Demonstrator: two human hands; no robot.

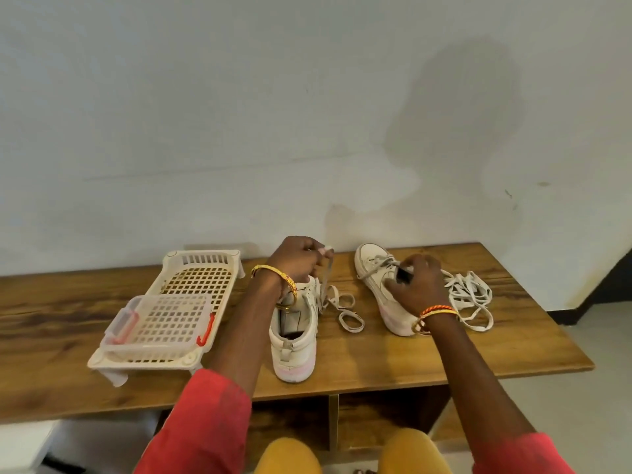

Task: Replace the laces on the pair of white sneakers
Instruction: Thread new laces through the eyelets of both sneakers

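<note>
On the counter (444, 350) | near shoe (294, 336) heel toward viewer, its lace (325, 285) pinched and lifted by left grip (297, 260), fingers curled above the shoe | far shoe (379, 278) on its side under right grip (415, 280), fingers curled round a small dark object (403, 275) | loose laces (468, 295) just right of it | baskets (178, 306) at left

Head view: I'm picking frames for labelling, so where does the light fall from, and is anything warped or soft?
Head view: a large soft shadow of the person lies on the wall at upper right, so light likely comes from behind them; the table edges bow from wide-angle distortion; the left hand and its lace look slightly motion-soft; no strong glare.
</note>
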